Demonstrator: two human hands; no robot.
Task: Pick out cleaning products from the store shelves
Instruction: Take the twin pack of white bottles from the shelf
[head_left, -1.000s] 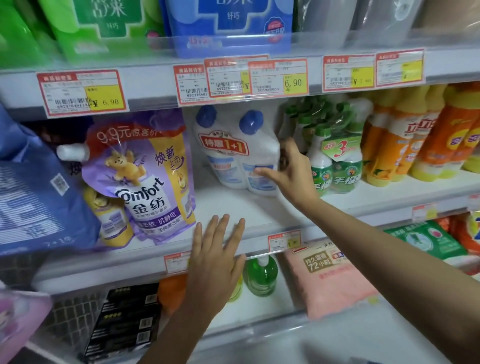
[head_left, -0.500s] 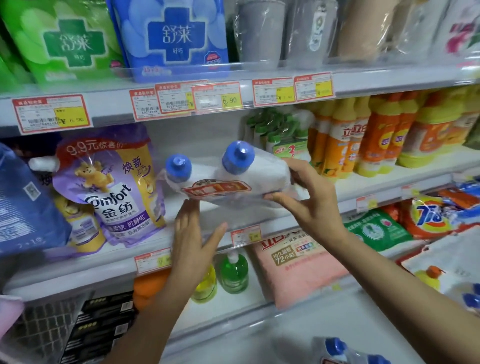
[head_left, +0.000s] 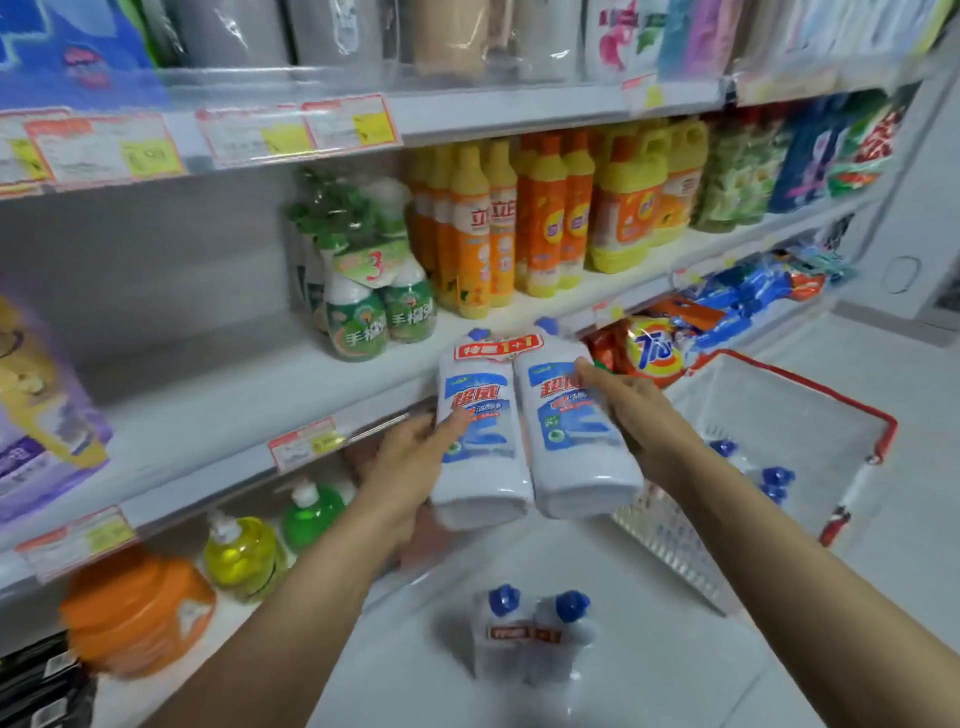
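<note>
a shop: price tags (head_left: 350, 124) front stocked shelves (head_left: 519, 111)

One head-worn camera is looking forward and down, close to the shelves (head_left: 234, 374) on the left. It is taking in the floor (head_left: 649, 649) and a basket (head_left: 810, 387) on the right.

White twin-pack bottles (head_left: 530, 426), tilted, airborne

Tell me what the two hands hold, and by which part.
A twin pack of white bottles: the left hand holds its left side, the right hand its right side.
</note>
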